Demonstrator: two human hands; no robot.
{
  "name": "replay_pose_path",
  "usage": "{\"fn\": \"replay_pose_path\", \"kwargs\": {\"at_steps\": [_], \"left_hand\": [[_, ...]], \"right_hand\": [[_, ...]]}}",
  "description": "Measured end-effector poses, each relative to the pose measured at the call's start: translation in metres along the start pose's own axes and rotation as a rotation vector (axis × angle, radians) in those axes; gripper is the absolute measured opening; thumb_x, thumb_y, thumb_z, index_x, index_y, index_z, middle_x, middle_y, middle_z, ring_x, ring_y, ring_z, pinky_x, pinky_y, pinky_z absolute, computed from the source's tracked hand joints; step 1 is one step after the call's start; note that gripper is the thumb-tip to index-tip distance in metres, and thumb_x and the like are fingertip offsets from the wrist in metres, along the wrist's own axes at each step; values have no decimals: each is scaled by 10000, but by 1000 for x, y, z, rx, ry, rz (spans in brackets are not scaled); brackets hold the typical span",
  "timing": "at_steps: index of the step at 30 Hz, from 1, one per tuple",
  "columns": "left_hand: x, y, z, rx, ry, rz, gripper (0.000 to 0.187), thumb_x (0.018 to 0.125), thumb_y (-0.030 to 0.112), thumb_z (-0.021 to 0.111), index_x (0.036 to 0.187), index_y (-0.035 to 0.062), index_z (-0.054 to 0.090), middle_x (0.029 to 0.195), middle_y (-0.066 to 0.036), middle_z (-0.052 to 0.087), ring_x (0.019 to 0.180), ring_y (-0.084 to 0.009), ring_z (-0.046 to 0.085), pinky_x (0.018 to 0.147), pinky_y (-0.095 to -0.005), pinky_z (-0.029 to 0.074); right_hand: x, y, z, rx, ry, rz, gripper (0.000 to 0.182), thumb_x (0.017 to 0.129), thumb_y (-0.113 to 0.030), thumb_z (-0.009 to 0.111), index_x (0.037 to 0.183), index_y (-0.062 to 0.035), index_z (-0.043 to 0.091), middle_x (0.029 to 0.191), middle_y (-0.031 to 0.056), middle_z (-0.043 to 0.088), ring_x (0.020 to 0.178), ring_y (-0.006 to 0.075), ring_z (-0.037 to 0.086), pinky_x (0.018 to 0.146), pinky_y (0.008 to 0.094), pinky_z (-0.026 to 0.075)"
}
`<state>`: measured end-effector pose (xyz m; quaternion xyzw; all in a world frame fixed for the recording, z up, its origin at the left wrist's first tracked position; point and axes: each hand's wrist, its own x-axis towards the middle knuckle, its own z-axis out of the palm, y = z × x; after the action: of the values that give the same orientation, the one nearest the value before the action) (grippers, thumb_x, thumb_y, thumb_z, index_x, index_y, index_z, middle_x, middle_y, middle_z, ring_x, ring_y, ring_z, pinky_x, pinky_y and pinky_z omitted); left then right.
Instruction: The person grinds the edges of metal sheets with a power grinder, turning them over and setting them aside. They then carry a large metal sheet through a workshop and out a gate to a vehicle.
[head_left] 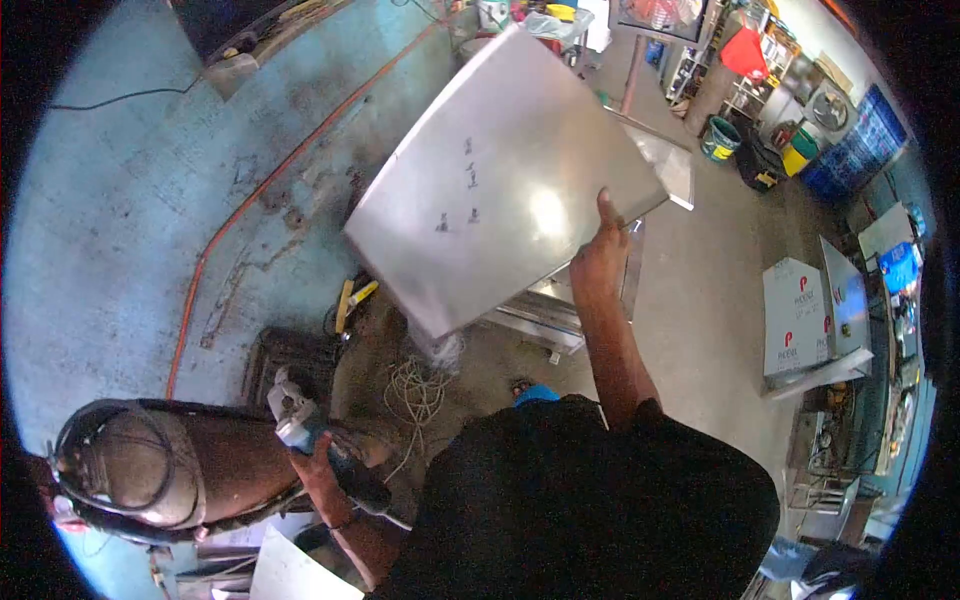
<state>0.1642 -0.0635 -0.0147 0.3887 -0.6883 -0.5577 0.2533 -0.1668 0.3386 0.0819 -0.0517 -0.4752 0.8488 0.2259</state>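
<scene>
A large silvery sheet-metal panel point(530, 160) with small dark marks is held up at a tilt in front of me. My right hand point(602, 250) grips its lower right edge, thumb on the face and fingers mostly hidden behind. Low on the left, my left hand point(318, 470) is wrapped round an angle grinder point(296, 422) with a metal head and a teal body. The grinder is apart from the panel, beside a brown gas cylinder point(235, 460). Whether its disc turns cannot be seen.
An orange hose point(225, 230) runs along the blue wall. Coiled pale cord point(415, 392) lies on the floor near a metal frame point(535, 325). Printed sheets point(790, 320) lean at the right; a bucket point(720, 140) stands farther back.
</scene>
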Motion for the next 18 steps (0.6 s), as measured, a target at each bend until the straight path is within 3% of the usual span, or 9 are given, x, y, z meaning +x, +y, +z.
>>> {"fn": "replay_pose_path", "kwargs": {"at_steps": [2,3,4,6,7,8,10,13,18], "left_hand": [[28,-57,-27,-182,-220,198,423,834,215,698,1171,-12,579,1170,-137,560,1092,-265,522,905,-381,440],[19,-25,-8,28,-10,87,389,831,216,702,1130,-14,607,1162,-161,569,1094,-276,541,926,-383,440],[24,-27,-12,31,-21,89,389,831,216,702,1130,-14,607,1162,-161,569,1094,-276,541,926,-383,440],[45,-40,-35,487,-31,175,458,820,221,706,1193,-15,587,1117,-162,579,1062,-279,560,923,-382,452],[62,-51,-37,63,2,0,489,822,233,697,1233,-6,579,1095,-157,588,1012,-282,564,895,-376,463],[55,-26,-29,71,-13,5,489,822,233,697,1233,-6,579,1095,-157,588,1012,-282,564,895,-376,463],[29,50,-10,-155,-51,-298,671,760,178,750,1313,-46,444,1141,-154,558,1031,-277,547,891,-394,469],[58,20,-36,-132,-49,-163,729,751,216,756,1338,-43,410,1155,-150,552,975,-271,568,828,-392,496],[39,76,-1,119,70,-169,755,760,255,752,1356,-42,396,1166,-155,550,996,-282,563,853,-423,488]], "right_hand": [[-6,36,-15,219,197,141,536,892,-295,695,1257,44,496,1143,136,585,1024,295,588,960,398,454],[-21,47,-28,238,182,193,591,864,-287,721,1291,35,471,1153,145,580,1014,291,587,910,407,480],[-35,59,-41,259,168,244,652,836,-280,747,1326,27,446,1163,154,576,1003,286,586,859,417,507],[-54,92,-73,211,250,293,643,847,-288,735,1334,11,439,1158,149,582,1007,288,587,861,410,509],[-64,101,-85,165,323,348,635,858,-296,722,1343,-5,432,1153,145,588,1010,289,589,863,402,511],[-75,104,-93,168,341,343,635,858,-296,722,1343,-5,432,1153,145,588,1010,289,589,863,402,511],[-102,108,-105,224,364,431,578,910,-356,657,1289,33,459,1153,150,593,1015,302,610,870,441,525],[-131,113,-139,76,435,566,567,924,-351,634,1306,28,454,1181,164,595,1039,315,613,866,440,533],[-157,104,-151,229,632,641,583,909,-326,653,1329,26,456,1205,182,597,1009,319,625,868,451,529]]}}
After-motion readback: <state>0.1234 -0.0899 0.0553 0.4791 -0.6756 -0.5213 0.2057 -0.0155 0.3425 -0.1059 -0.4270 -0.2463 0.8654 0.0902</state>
